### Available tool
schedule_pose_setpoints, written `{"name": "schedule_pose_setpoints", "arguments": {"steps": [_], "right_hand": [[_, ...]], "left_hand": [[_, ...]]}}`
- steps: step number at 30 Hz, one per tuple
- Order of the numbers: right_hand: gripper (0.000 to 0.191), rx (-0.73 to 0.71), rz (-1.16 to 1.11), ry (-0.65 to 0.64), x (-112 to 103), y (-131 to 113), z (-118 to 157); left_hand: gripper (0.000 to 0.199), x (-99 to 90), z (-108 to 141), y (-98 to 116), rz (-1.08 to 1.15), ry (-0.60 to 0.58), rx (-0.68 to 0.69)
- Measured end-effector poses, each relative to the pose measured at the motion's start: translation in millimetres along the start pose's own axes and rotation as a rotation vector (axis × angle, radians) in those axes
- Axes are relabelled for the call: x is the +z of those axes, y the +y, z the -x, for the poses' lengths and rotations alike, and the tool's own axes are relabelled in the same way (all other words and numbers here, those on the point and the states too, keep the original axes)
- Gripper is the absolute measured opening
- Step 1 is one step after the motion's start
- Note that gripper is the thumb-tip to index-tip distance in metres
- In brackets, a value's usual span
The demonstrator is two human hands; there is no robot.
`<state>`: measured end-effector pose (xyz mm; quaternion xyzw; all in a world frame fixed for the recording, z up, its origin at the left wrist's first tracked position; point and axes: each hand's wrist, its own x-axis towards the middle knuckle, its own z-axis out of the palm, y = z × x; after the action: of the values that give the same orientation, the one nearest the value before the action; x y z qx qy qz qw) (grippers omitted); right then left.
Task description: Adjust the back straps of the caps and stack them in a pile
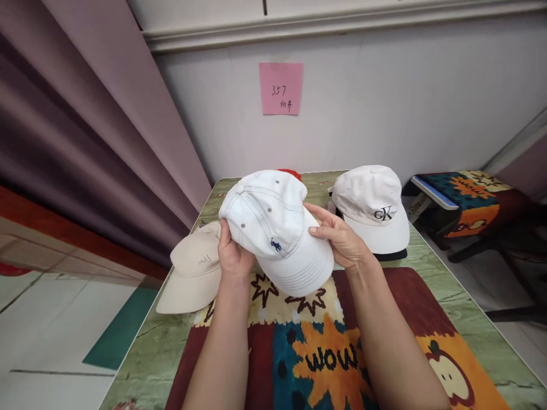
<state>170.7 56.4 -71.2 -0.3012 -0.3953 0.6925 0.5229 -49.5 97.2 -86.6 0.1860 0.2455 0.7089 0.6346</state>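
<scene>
A white baseball cap with a small dark blue horse-rider emblem is held up over the table between both hands. My left hand grips the back edge of its crown, thumb outside and fingers underneath. My right hand pinches the cap's other side, where the brim meets the crown. Left of it, a beige cap lies on the table, partly behind my left hand. On the right sits another white cap with black letters, on top of a dark cap that is mostly hidden.
Something red shows behind the held cap. A patterned mat covers the front of the green wood-grain table. A pink note is stuck to the wall. Purple curtains hang at left; a stool stands at right.
</scene>
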Motion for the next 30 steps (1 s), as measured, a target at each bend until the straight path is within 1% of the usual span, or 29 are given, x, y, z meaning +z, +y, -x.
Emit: {"name": "schedule_pose_setpoints", "arguments": {"steps": [3,7,9,11,14,16,18,19,20,21,23,26,28,30], "right_hand": [[0.063,-0.121,0.037,0.104,-9,-7,3],[0.065,-0.391,0.091,0.308,-29,-26,15],[0.063,-0.536,0.086,0.412,-45,-37,24],[0.057,-0.643,0.077,0.496,-65,-46,33],[0.052,-0.715,0.093,0.648,-101,-47,41],[0.052,-0.702,0.112,0.781,-126,-38,41],[0.047,-0.634,0.125,0.995,-147,-26,38],[0.042,-0.591,0.128,1.112,-155,-20,35],[0.04,-0.559,0.127,1.202,-161,-14,32],[0.038,-0.536,0.131,1.264,-165,-10,29],[0.04,-0.524,0.175,1.313,-169,-4,25],[0.048,-0.512,0.3,1.304,-165,-5,24],[0.058,-0.461,0.445,1.314,-158,-9,27],[0.074,-0.374,0.675,1.335,-148,-14,31]], "left_hand": [[0.04,6.9,6,-2,-0.035,-0.062,-0.047],[0.053,6.0,6,-2,-0.138,-0.152,-0.212],[0.052,3.7,4,-2,-0.188,-0.155,-0.263],[0.045,1.8,3,-3,-0.23,-0.141,-0.309],[0.036,0.5,3,-4,-0.268,-0.128,-0.358],[0.031,0.2,4,-6,-0.287,-0.123,-0.371],[0.027,-0.2,5,-8,-0.308,-0.122,-0.386],[0.025,-0.4,5,-9,-0.318,-0.124,-0.393],[0.024,-0.7,5,-9,-0.327,-0.127,-0.398],[0.023,-1.0,5,-10,-0.333,-0.13,-0.4],[0.021,-1.6,4,-10,-0.345,-0.132,-0.396],[0.02,-2.5,4,-10,-0.363,-0.119,-0.39],[0.02,-3.4,3,-11,-0.37,-0.111,-0.389],[0.019,-4.5,3,-11,-0.375,-0.107,-0.387]]}}
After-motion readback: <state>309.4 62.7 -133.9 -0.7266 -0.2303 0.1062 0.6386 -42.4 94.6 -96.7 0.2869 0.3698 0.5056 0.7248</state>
